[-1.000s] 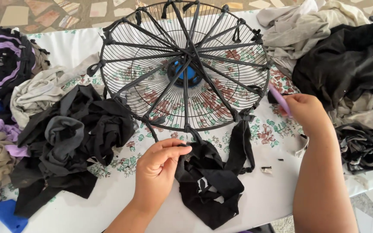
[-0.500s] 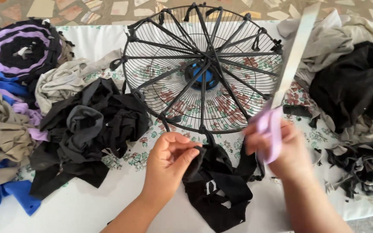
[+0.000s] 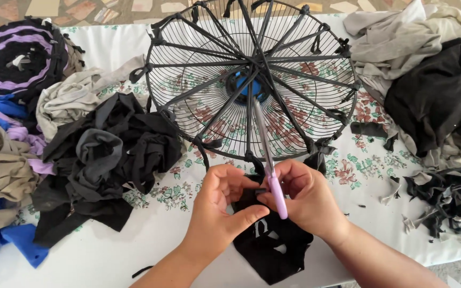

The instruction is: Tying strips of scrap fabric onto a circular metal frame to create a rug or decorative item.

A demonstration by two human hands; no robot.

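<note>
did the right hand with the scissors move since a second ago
Yes. The right hand came in from the right edge of the fan guard to its near rim, meeting the left hand over the black cloth.

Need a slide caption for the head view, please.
Two hands, left hand and right hand, hold scissors and black cloth beside a wire fan guard.
</note>
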